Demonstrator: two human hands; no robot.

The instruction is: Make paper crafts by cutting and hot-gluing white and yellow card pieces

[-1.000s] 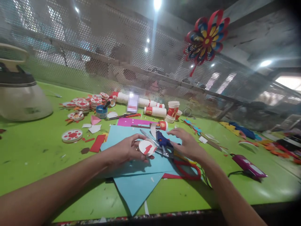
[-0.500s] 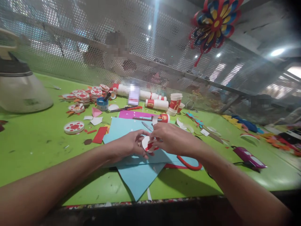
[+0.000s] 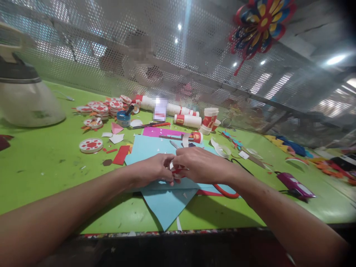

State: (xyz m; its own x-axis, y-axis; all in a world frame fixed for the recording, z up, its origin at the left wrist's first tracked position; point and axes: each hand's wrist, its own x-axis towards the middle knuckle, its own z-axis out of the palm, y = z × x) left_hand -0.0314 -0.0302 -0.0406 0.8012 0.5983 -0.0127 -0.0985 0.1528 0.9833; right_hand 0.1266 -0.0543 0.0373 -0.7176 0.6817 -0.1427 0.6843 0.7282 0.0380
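Between my two hands is a small red and white paper piece [image 3: 174,168], mostly covered by fingers. My left hand [image 3: 158,170] curls round its left side, fingers and thumb closed on it. From the right and above, my right hand [image 3: 194,163] pinches the same piece. Both hands are over light blue paper sheets [image 3: 167,205] stacked at an angle. A tool with a red loop handle [image 3: 226,192] lies partly under my right wrist. Behind the hands lie a pencil-like item [image 3: 174,144] and a red and white paper cup [image 3: 197,137].
A large container [image 3: 27,100] stands far left. Several decorated discs [image 3: 98,109] are piled beside a blue jar [image 3: 123,118]. Cup stacks [image 3: 187,121] line the mesh. A purple device [image 3: 295,184] lies right on the green table [image 3: 91,204], with paper scraps [image 3: 120,154] to the left.
My right hand has closed in over the paper piece, which shows less of its white face. The whole view has shifted slightly.
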